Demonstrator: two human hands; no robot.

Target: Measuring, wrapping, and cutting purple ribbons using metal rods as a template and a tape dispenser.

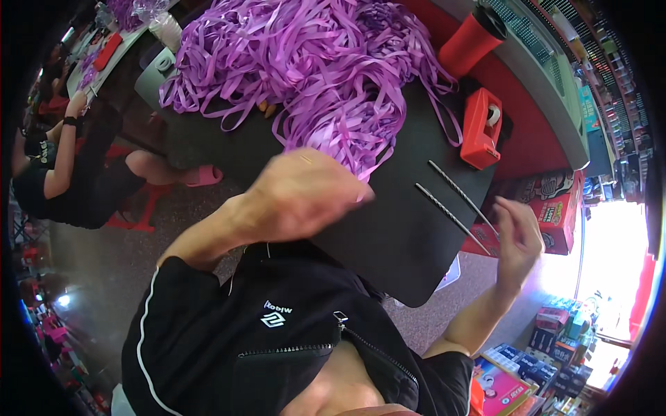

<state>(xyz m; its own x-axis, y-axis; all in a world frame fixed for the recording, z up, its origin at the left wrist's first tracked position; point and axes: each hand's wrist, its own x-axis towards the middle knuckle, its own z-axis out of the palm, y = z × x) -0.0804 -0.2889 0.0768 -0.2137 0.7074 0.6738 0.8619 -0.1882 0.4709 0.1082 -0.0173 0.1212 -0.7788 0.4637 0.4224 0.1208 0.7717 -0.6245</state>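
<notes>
A big tangled heap of shiny purple ribbon [305, 76] covers the far part of the dark table [374, 243]. My left hand [302, 194], blurred by motion, is curled closed at the heap's near edge, and a strand of ribbon runs to its fingertips. Two slim metal rods with a twisted surface [451, 216] lie side by side at the table's right, their near ends reaching past its edge. Beside those ends my right hand [517, 239] is raised with thumb and fingers drawn together. Whatever it pinches, if anything, is too small to make out.
A red tape dispenser [481, 132] and a red tumbler [473, 41] with a black lid stand along the right side. Below them is a red printed carton [555, 215]. Stacked boxes [548, 347] fill the lower right. At left, another person [66, 163] sits by a second table.
</notes>
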